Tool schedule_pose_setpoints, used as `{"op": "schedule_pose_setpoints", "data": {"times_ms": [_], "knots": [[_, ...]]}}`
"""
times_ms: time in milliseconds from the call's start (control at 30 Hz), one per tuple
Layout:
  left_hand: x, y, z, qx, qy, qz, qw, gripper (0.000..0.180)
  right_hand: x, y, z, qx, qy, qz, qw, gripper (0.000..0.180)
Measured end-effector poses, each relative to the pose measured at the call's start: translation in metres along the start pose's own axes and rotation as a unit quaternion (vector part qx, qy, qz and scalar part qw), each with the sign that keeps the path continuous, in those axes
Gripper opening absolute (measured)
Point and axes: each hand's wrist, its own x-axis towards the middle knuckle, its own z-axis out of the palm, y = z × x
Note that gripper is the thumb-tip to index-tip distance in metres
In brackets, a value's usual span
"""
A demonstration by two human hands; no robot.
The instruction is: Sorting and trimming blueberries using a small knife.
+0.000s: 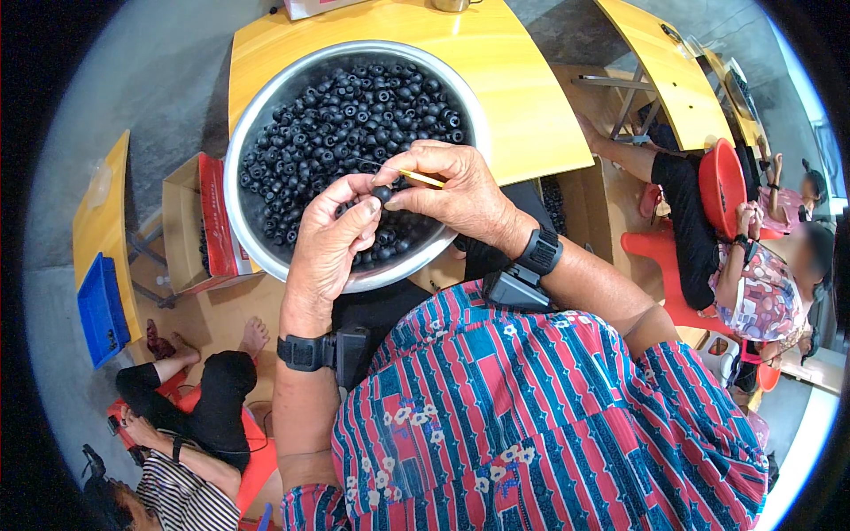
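**Student:** Fingers first: what do they hold?

**Instructor:** Thumb and forefinger of the left hand are pinched narrowly on one black bead, a small round piece. The right hand closes its fingertips on a thin needle with a yellowish shaft, whose fine wire tip runs left over the bowl. Both hands grip; neither is spread wide.

**Student:** Where is the bead relative to the needle?

**Instructor:** Just below the needle's shaft, between the two hands, which touch at the fingertips. Whether the bead is already on the wire cannot be told.

**Student:** And beneath the hands?

**Instructor:** A large metal bowl filled with many black beads of the same kind. The hands hover over its near rim. The bowl rests on a yellow table.

**Student:** What do the wrists carry?

**Instructor:** Each wrist bears a black strap with a dark box: one on the left wrist, one on the right wrist. Below is the person's striped red-and-blue shirt.

**Student:** And the surroundings?

**Instructor:** Left of the bowl, an open cardboard box stands on the floor; farther left, a blue tray lies on another yellow table. One seated person is at lower left, another at right on a red stool.
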Motion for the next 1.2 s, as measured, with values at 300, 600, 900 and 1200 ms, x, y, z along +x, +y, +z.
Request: {"op": "schedule_pose_setpoints", "data": {"times_ms": [300,600,900,1200], "knots": [[-0.001,0.012,-0.018,-0.208,-0.03,-0.002,0.978,0.022,-0.002,0.009,0.005,0.119,0.152,0.026,0.981,0.019],[0.008,0.011,-0.005,0.343,0.063,0.096,0.932,0.014,-0.003,0.011,0.006,0.197,0.16,0.058,0.966,0.015],[0.013,0.002,0.01,0.673,0.09,0.17,0.714,0.022,-0.002,0.009,0.006,0.188,0.136,0.053,0.971,0.015],[0.016,-0.004,-0.003,0.572,0.096,0.219,0.785,0.017,-0.001,0.01,0.005,0.161,0.123,0.054,0.978,0.015]]}}
